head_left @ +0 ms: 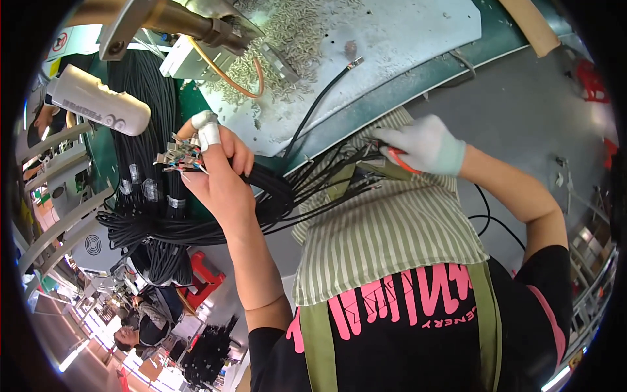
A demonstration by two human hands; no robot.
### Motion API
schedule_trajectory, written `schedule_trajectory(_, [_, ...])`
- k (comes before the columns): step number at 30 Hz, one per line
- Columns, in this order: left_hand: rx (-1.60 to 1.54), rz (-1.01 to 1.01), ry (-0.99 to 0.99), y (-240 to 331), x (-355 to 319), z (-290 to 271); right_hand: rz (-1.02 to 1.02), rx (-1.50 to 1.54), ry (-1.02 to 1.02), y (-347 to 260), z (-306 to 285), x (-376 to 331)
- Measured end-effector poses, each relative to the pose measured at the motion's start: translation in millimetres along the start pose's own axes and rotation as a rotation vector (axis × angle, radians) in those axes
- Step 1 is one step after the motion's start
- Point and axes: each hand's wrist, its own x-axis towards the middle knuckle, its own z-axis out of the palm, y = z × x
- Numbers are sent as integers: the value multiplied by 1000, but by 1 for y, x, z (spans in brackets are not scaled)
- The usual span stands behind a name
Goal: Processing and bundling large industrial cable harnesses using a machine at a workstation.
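Note:
My left hand (222, 160), with white wrapping on a finger, is closed around a bundle of black cables (271, 193). Metal connectors with coloured wire ends (179, 155) stick out past its thumb side. In a white glove, my right hand (424, 147) grips a red-orange-handled tool (403, 161); its working end is hidden. The loose cable ends (366, 157) fan out over my lap beside that glove. A striped green apron (392, 235) lies beneath them. One black cable with a metal plug (354, 63) rests on the pale board.
Small metallic scraps (281, 46) cover much of the pale board (418, 32). A machine arm (196, 23) overhangs it, with a white cylindrical part (101, 101) at left. Thick black cable coils (144, 91) hang along the left. Beyond are a red stool (206, 281) and another person (147, 326).

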Motion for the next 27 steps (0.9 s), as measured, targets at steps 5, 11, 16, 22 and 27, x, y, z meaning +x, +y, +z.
schedule_trajectory(5, [32,47,-15,2,-7,2,38,-107,-348,-1,20,29])
schedule_trajectory(11, [36,71,-61,2,-14,5,101,-81,-480,-5,30,50])
schedule_trajectory(16, [12,74,-87,3,-18,4,80,-151,-396,-7,53,60])
schedule_trajectory(22, [2,62,-89,1,-17,3,-101,-158,-641,-30,41,85])
schedule_trajectory(27, [0,51,-182,1,-18,7,190,-26,-688,-22,10,70])
